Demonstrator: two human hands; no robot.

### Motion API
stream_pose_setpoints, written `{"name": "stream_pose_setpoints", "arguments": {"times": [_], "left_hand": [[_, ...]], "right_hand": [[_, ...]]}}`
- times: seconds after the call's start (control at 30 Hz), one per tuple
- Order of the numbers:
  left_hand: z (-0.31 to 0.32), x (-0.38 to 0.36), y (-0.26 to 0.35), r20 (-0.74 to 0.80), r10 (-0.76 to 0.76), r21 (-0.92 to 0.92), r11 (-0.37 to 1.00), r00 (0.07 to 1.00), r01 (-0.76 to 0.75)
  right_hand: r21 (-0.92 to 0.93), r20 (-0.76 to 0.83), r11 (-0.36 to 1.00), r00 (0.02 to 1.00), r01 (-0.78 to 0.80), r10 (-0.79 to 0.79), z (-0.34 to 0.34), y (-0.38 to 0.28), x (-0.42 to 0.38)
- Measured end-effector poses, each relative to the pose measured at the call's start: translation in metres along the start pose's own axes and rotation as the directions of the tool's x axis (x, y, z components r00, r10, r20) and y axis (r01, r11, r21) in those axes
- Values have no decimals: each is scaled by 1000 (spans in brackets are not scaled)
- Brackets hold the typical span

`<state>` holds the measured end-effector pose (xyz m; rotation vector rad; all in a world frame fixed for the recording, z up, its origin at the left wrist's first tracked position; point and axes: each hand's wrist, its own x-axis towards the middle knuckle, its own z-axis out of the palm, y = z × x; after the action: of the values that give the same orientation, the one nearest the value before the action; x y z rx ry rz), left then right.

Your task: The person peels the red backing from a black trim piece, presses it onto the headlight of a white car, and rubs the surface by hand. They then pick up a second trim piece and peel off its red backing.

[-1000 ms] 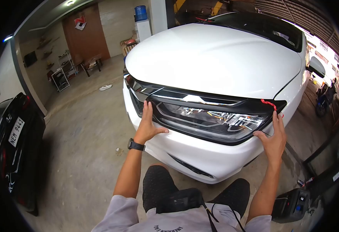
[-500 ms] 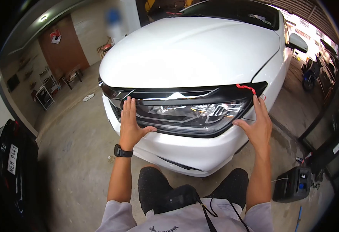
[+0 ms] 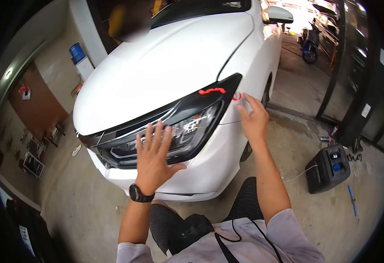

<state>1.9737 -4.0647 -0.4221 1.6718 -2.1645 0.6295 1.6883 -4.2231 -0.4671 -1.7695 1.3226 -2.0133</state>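
A white car's headlight (image 3: 196, 125) with a glossy black trim (image 3: 228, 85) around it fills the middle of the view. My left hand (image 3: 153, 155) lies over the headlight's lower edge, fingers spread and pointing up the lens. A wavy red strip (image 3: 212, 91) sits on the trim near its upper corner. Just outside that corner is a small red loop (image 3: 237, 97). The fingertips of my right hand (image 3: 256, 122) are right at this loop, with thumb and forefinger apart. A black watch (image 3: 138, 193) is on my left wrist.
The white hood (image 3: 157, 70) rises behind the headlight. A black box-shaped device (image 3: 327, 171) with a cable stands on the floor at right, near a blue stick (image 3: 353, 200). A scooter (image 3: 309, 44) is parked behind. A dark car (image 3: 19, 223) edges the lower left.
The view has turned right, so the car appears shifted left and tilted. My right hand has left the headlight's edge for the red loop. My left hand is now over the lens, fingers more spread.
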Motion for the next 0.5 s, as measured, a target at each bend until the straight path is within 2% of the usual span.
{"name": "stream_pose_setpoints", "arguments": {"times": [0.03, 0.17, 0.23, 0.3, 0.43, 0.5], "left_hand": [[0, 10, 13, 17, 42, 4, 999, 999, -42], [-2, 46, 43, 22, 97, 38, 995, 995, -97], [-3, 59, 52, 52, 90, 55, 994, 995, -93], [-4, 67, 60, 68, 101, 65, 992, 993, -105], [9, 80, 71, -3, 112, 74, 991, 994, -111], [14, 87, 75, -90, 112, 73, 992, 990, -106]], "right_hand": [[-18, -29, 998, 998, 58, -59, 4, 3, 1], [8, -85, 998, 994, 69, -68, 10, -9, 8], [40, 25, 999, 999, 25, -26, 8, -10, 12], [58, 8, 997, 999, 46, -46, 11, -3, 15], [107, 4, 993, 998, 58, -59, 15, 3, 18], [142, 27, 987, 997, 73, -78, 12, -1, 20]]}}
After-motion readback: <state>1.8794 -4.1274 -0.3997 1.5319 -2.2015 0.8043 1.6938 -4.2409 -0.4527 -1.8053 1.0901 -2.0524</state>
